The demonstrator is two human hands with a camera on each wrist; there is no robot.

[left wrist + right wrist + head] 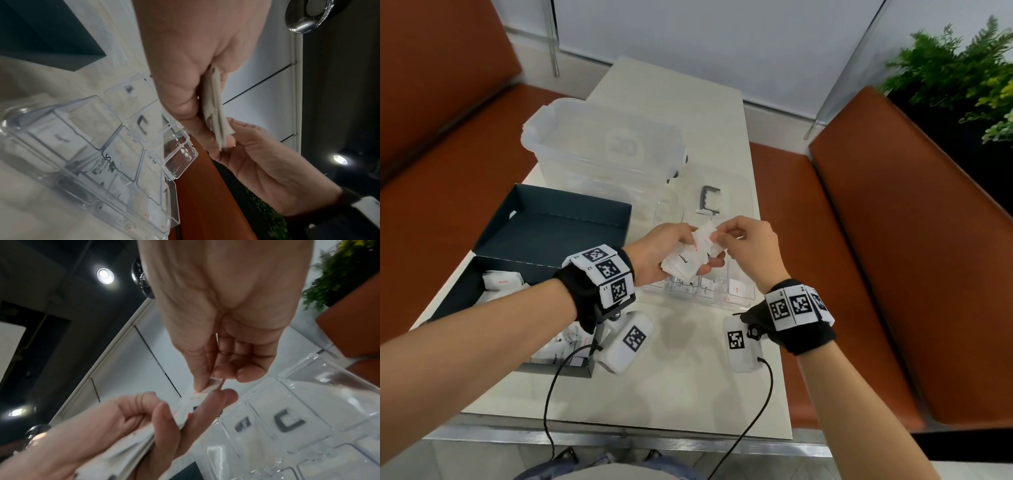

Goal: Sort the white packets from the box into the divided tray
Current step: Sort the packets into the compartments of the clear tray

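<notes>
White paper packets (690,255), small and flat with red and black print, sit as a fanned bundle in the left hand (664,251), whose fingers curl under the bundle while the thumb presses on top. From the left wrist view the same bundle (216,110) shows edge-on between thumb and fingers. The right hand (748,245) meets it from the other side: its thumb and forefinger pinch the top corner of one packet in the bundle, and its other fingers are loosely curled, as the right wrist view (207,389) shows close up.

Both hands hover above the clear plastic divided tray (739,299), which lies on the pale table (681,383). Some of its near compartments already hold white packets, one with red print; a grey U-shaped clip (709,200) lies at its far end. To the left stands the dark blue-grey cardboard box (558,222), open, with more white packets heaped in its near half. Behind it sits a translucent plastic storage tub (602,147). Orange-brown padded benches (893,240) flank the table, and a green fern (962,68) rises at far right.
</notes>
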